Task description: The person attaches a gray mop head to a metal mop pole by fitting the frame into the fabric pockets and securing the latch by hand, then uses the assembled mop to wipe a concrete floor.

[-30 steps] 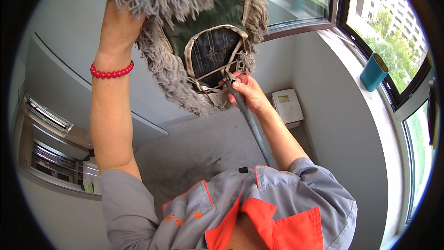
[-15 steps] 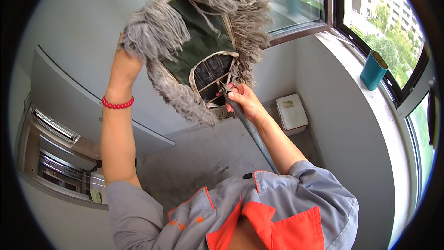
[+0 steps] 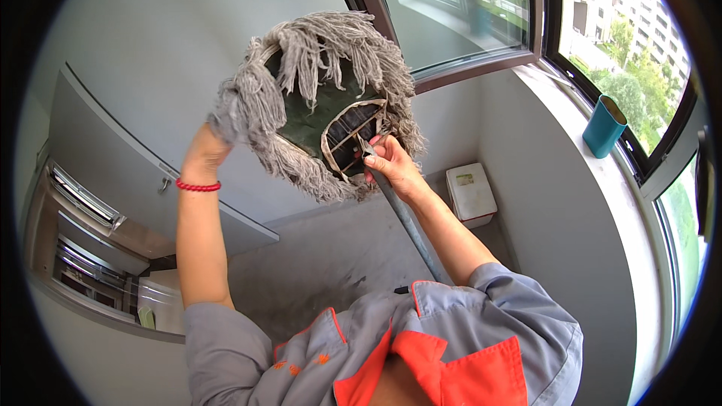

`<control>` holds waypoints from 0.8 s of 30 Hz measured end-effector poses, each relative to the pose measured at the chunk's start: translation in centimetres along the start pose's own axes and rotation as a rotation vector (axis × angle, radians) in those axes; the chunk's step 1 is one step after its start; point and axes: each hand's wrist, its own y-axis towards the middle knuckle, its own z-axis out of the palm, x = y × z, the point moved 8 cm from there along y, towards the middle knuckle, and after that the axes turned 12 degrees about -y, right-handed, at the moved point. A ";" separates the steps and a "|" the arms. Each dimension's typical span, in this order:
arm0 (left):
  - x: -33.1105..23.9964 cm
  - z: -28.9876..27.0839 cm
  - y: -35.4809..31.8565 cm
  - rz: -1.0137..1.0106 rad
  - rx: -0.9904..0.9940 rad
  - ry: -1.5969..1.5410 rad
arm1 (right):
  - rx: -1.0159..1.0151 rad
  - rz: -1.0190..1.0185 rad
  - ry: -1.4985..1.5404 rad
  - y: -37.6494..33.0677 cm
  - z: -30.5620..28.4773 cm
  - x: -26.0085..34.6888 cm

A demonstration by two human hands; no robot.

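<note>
A shaggy grey mop head (image 3: 259, 109) is raised in front of me, its green cloth backing (image 3: 308, 116) facing me. Strands flop over the top of the cloth. My left hand (image 3: 206, 152), a red bead bracelet at its wrist, holds the mop head's left edge; the fingers are hidden in the strands. My right hand (image 3: 394, 167) is closed round the upper end of a grey pole (image 3: 410, 222), beside the pocket opening. Inside that white-edged dark pocket (image 3: 350, 120), thin frame rods (image 3: 347, 140) show, meeting the pole's metal end.
An open window sash (image 3: 459, 68) juts in behind the mop head. On the white sill at right stands a teal cup-like container (image 3: 604, 128). A white lidded box (image 3: 471, 194) sits on the floor in the corner. At left is a grey door (image 3: 143, 150) with a handle.
The mop head has come down, and its top strands hang further over the green cloth. My left hand has lowered a little with it. My right hand stays at the pole's end.
</note>
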 end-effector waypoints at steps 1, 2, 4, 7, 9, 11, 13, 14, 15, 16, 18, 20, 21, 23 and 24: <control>-2.6 2.6 0.3 0.049 0.001 -0.093 | -0.001 0.004 0.006 -0.1 -0.3 0.0; -4.0 4.5 0.8 0.097 0.007 -0.189 | -0.012 -0.008 0.003 -0.2 -0.9 -0.1; -7.2 8.2 -0.7 0.424 0.215 0.436 | 0.021 -0.018 0.017 -0.2 -0.1 -0.7; -8.2 13.6 -0.5 0.535 0.145 1.329 | -0.017 -0.018 0.016 -0.2 0.0 -0.6; -8.1 13.6 1.5 0.398 0.082 1.329 | -0.014 -0.036 0.007 -0.2 0.5 -0.5; -8.4 11.9 3.7 0.393 0.053 1.341 | -0.015 -0.049 0.005 -0.4 1.6 -0.8; -7.5 9.9 6.3 0.270 0.085 1.067 | -0.024 -0.050 0.008 -0.8 2.0 -0.8; -7.0 9.3 6.8 0.212 0.100 0.928 | -0.030 -0.052 0.010 -0.9 2.1 -0.8; -6.7 10.6 6.8 0.281 0.143 0.895 | -0.049 -0.067 -0.008 -0.8 1.8 -1.0; -6.2 11.9 6.7 0.293 0.171 0.979 | -0.060 -0.061 -0.015 -0.8 1.5 -1.1; -5.4 14.5 5.9 0.314 0.217 1.152 | -0.072 -0.046 -0.026 -0.8 1.1 -1.2; -5.0 15.1 5.6 0.276 0.159 1.285 | -0.076 -0.031 -0.052 -0.8 0.7 -1.3; -5.2 15.2 5.6 0.278 0.147 1.320 | -0.082 -0.038 -0.052 -0.8 0.5 -1.1; -4.8 14.3 5.8 0.221 0.153 1.258 | -0.080 -0.059 -0.050 -0.8 0.4 -1.0; -5.6 14.0 5.4 0.323 0.175 1.147 | -0.086 -0.063 -0.042 -0.8 0.4 -1.0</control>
